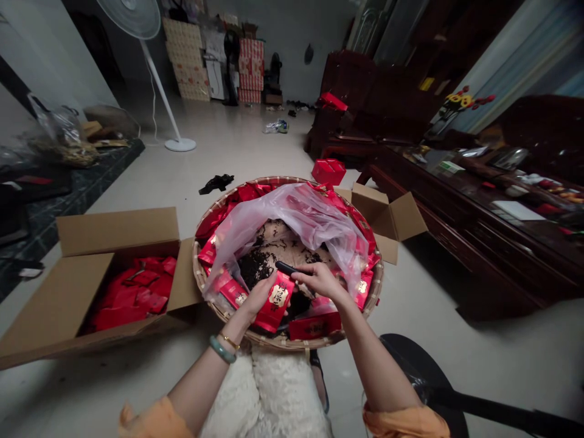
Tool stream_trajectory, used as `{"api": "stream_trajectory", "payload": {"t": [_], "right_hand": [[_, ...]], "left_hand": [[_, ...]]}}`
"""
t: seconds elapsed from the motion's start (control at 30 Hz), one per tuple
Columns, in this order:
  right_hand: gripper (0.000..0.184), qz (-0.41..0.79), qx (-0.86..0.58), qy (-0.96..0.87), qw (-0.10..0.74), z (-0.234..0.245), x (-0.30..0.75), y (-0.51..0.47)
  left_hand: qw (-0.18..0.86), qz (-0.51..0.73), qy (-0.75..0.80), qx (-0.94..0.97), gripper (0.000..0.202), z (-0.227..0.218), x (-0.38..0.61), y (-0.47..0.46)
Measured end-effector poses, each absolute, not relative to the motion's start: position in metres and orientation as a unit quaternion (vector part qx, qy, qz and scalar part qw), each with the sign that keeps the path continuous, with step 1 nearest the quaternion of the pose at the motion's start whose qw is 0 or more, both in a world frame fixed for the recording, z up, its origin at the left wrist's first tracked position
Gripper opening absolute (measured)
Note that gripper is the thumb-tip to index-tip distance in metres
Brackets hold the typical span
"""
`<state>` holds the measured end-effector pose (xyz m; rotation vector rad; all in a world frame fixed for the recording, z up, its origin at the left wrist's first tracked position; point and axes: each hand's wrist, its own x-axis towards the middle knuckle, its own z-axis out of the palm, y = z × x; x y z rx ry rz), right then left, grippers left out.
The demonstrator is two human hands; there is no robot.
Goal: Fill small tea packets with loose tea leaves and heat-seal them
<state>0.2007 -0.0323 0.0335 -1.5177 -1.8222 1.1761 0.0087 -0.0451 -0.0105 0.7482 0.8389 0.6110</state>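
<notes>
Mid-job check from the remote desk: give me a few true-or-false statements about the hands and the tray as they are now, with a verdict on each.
1. The left hand holds a red packet with a gold label. True.
2. The right hand holds a white spoon. False: it holds a slim black object.
3. The pale green bangle is on the right wrist. False: it is on the left wrist.
4. A translucent pink plastic bag lies in the round woven bamboo tray. True.
5. The open cardboard box holds red packets. True.
</notes>
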Motion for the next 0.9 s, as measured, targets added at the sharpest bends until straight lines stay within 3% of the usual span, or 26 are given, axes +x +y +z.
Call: {"api": "stream_trajectory", "payload": {"t": [0.53, 0.7, 0.9], "right_hand": [[0.040, 0.395, -0.548, -0.700, 0.232, 0.025, 0.200, -0.031], [0.038, 0.380, -0.544, -0.712, 0.229, 0.028, 0.195, -0.034], [0.039, 0.370, -0.545, -0.715, 0.236, 0.031, 0.190, -0.035]], "left_hand": [[0.812, 0.274, 0.410, 0.312, 0.075, -0.017, 0.007, -0.043], [0.825, 0.317, 0.378, 0.274, 0.067, -0.012, 0.010, -0.038], [0.767, 0.419, 0.375, 0.310, 0.049, -0.004, 0.014, -0.027]]}}
